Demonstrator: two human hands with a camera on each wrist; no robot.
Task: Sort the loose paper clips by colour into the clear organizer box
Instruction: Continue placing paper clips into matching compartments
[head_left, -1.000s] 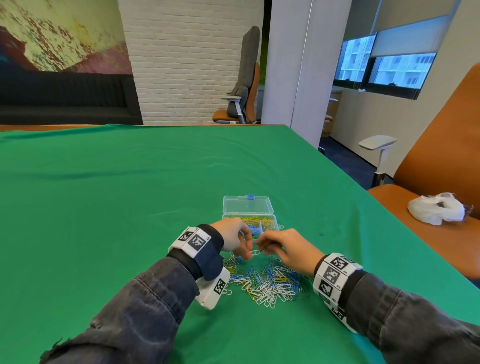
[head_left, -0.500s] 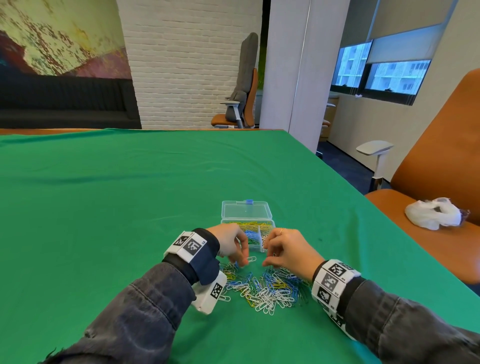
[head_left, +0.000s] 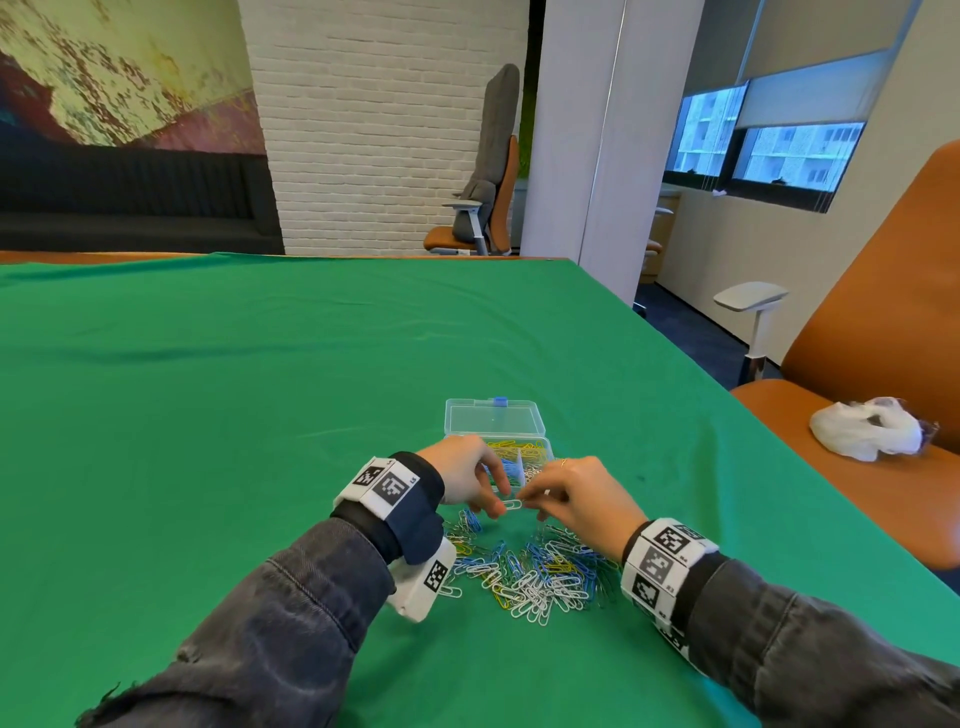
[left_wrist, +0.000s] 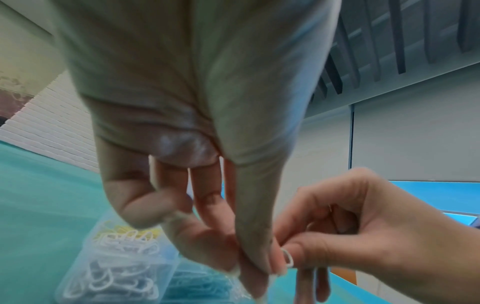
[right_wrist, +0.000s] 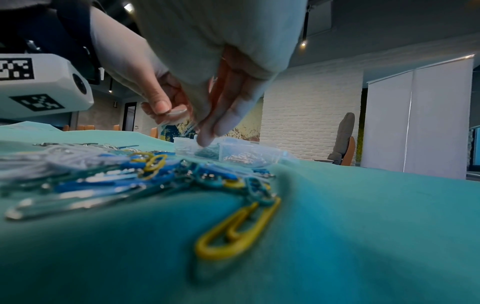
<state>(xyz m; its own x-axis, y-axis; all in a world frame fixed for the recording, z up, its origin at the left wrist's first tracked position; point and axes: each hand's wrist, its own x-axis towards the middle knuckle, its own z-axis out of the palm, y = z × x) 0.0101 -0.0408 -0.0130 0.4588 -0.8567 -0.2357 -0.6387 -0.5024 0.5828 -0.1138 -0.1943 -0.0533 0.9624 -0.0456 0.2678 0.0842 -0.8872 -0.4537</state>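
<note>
Pinching one white wire clip: both hands' fingertips.

A green cloth covers the worktop, lying in soft creases. To the right stands an orange leather chair with a white armrest — on its seat lies a crumpled white plastic bag. Beyond the far edge rises a white brick wall, with a dark sofa to its left under a large abstract painting. Another office chair, grey-backed with an orange seat, stands beside a white pillar — windows with half-lowered blinds lie further right.
</note>
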